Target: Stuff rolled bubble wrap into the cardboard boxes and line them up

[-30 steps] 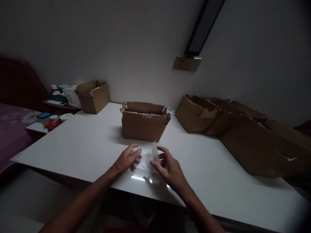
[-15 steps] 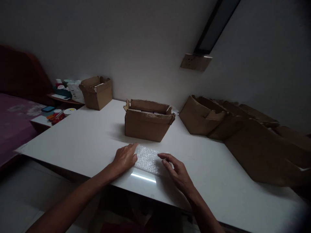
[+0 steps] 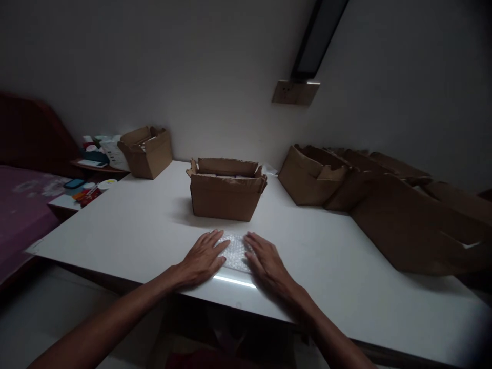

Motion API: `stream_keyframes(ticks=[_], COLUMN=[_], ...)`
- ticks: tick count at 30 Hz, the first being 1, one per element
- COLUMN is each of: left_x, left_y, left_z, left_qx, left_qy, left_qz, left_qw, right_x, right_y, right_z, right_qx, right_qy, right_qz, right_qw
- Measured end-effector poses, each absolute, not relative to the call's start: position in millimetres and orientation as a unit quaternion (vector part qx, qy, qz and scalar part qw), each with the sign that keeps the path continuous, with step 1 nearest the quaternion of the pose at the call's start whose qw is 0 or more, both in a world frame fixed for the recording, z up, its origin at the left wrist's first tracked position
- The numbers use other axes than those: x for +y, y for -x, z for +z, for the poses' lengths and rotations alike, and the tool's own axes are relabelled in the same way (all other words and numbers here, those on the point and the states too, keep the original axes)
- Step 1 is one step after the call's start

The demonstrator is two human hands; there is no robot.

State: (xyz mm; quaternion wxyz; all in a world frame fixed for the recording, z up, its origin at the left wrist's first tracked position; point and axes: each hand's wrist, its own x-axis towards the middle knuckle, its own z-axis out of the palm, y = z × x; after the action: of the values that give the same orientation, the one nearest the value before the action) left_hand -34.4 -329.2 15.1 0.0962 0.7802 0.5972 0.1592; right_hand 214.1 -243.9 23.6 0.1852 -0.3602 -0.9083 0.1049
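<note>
A sheet of clear bubble wrap point(image 3: 235, 253) lies flat on the white table point(image 3: 154, 220), close to its front edge. My left hand point(image 3: 203, 259) rests on the wrap's left side, fingers stretched out. On the right side my right hand point(image 3: 266, 259) lies flat, its fingers over the wrap's edge. Neither hand grips it. Just beyond the wrap stands an open cardboard box point(image 3: 225, 197), with contents only partly visible below its rim. Whether anything is inside the wrap, I cannot tell.
Another open cardboard box point(image 3: 149, 156) stands at the back left. Several more boxes point(image 3: 313, 177) line the right side. Beyond the table's left end are a bed point(image 3: 23, 215) and a small stand with a phone point(image 3: 74, 183). A socket plate point(image 3: 295, 93) is on the wall.
My right hand has come down from above the wrap and now lies flat on its right side. The left hand's fingers have spread further over the wrap. The view has shifted slightly.
</note>
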Motion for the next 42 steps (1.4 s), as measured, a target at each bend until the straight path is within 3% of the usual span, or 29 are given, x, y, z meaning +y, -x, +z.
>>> stream_keyframes(ticks=[3,8,16,23,29,34,37,39,42], left_x=[-331.1,-314.6,-315.6,-327.2,-330.4,-329.0,-299.2,-271.9,-237.0], left_y=[46.6,44.4,26.4,25.1,12.5,17.5,39.7,58.7,84.7], left_z=[29.8,42.1,40.8,36.1,51.3,119.1,170.8,195.8,211.4], left_qx=[0.684,0.756,0.730,0.654,0.585,0.553,0.546,0.578,0.631], left_qy=[-0.691,-0.608,-0.564,-0.490,-0.642,-0.724,-0.714,-0.702,-0.702], left_qz=[0.220,0.221,0.315,0.412,0.381,0.412,0.424,0.406,0.327], left_qw=[0.082,0.099,0.225,0.402,0.318,0.011,-0.109,-0.086,0.047], right_x=[-239.2,-244.9,-252.2,-253.4,-255.3,-246.6,-209.1,-171.9,-117.1], right_y=[-237.8,-229.2,-230.3,-249.9,-248.5,-226.4,-199.1,-178.1,-149.0], right_z=[33.8,49.8,48.9,39.6,53.7,147.6,203.9,225.6,232.9], right_qx=[-0.844,-0.835,-0.764,-0.739,-0.797,-0.820,-0.821,-0.836,-0.888], right_qy=[0.481,0.533,0.513,0.520,0.419,0.359,0.324,0.320,0.350], right_qz=[0.084,0.060,0.287,0.324,0.335,0.204,0.122,0.125,0.177], right_qw=[0.222,0.124,0.267,0.280,0.278,0.396,0.454,0.427,0.241])
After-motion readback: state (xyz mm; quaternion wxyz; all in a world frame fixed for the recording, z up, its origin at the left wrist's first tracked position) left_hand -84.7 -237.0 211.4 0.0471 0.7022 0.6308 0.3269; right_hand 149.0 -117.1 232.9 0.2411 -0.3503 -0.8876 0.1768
